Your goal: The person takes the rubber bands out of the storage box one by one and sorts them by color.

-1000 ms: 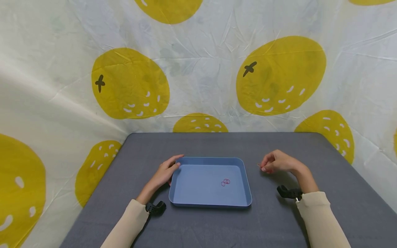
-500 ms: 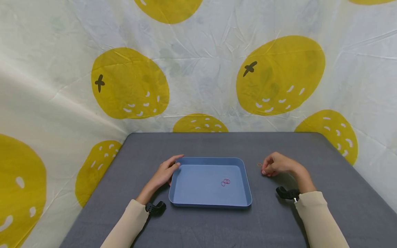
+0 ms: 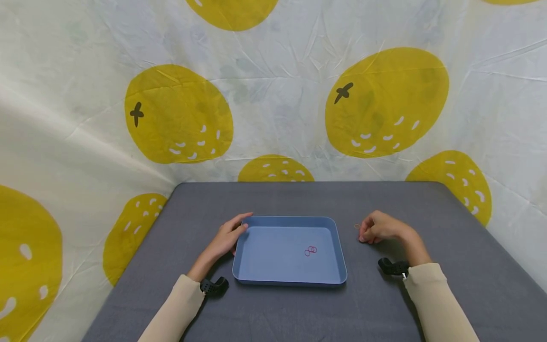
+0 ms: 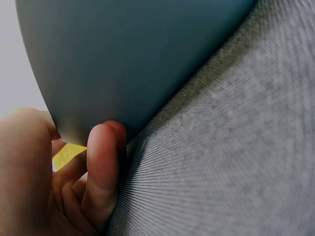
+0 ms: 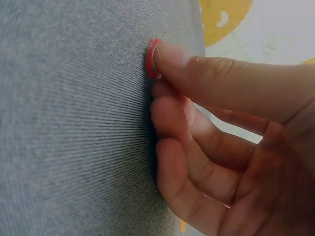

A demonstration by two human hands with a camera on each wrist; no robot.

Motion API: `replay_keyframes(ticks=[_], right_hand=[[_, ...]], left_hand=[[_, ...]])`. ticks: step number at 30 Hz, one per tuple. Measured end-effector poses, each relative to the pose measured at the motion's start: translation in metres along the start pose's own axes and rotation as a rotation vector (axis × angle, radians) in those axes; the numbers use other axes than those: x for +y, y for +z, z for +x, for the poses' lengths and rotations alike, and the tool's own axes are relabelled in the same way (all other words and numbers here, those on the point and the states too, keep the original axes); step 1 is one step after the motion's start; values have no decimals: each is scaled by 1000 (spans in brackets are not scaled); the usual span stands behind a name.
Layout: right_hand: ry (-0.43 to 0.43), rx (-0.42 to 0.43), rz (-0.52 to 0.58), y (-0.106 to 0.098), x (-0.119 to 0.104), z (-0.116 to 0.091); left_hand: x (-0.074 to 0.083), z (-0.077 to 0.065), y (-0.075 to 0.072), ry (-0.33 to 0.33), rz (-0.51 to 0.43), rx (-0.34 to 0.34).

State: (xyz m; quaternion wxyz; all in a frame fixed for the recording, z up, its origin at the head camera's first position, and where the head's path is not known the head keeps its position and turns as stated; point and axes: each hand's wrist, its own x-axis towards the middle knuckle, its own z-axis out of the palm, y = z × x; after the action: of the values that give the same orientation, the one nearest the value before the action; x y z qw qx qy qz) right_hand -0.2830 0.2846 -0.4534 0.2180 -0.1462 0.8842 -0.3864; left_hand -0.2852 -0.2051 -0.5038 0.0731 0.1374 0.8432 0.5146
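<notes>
A shallow blue tray (image 3: pixel 273 266) lies on the grey table in the head view. My left hand (image 3: pixel 224 239) holds its far left corner, and in the left wrist view a fingertip (image 4: pixel 104 147) presses against the tray's outer wall (image 4: pixel 123 64). Inside the tray, right of its middle, are three small red rubber bands (image 3: pixel 311 250), close together. To the right of the tray, my right hand (image 3: pixel 381 226) pinches a red rubber band (image 5: pixel 151 59) at the tabletop, thumb over it. A tan rubber band (image 3: pixel 357 226) lies just beyond those fingertips.
The grey cloth-covered table (image 3: pixel 290 313) extends around the tray to a far edge. Behind it hangs a white curtain (image 3: pixel 278 118) printed with yellow fruit shapes. Each wrist carries a black strapped device (image 3: pixel 391 267).
My right hand has come down slightly toward me, away from the tan rubber band, with its fingertips at the tabletop. The left hand and the tray have stayed put.
</notes>
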Motion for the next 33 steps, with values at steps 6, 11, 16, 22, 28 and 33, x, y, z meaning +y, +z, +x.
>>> replay_keyframes(ticks=[6, 11, 16, 22, 28, 33], right_hand=[[17, 4, 14, -1, 0, -1], [34, 10, 21, -5, -2, -4], [28, 14, 26, -9, -3, -5], [-31, 38, 18, -14, -7, -6], [-48, 43, 59, -17, -16, -7], [-73, 44, 48, -18, -23, -7]], left_hand=[[0, -1, 0, 4, 4, 1], [1, -1, 1, 3, 2, 10], [1, 1, 1, -2, 9, 8], [1, 0, 0, 7, 15, 3], [1, 2, 0, 5, 8, 9], [1, 1, 0, 5, 10, 3]])
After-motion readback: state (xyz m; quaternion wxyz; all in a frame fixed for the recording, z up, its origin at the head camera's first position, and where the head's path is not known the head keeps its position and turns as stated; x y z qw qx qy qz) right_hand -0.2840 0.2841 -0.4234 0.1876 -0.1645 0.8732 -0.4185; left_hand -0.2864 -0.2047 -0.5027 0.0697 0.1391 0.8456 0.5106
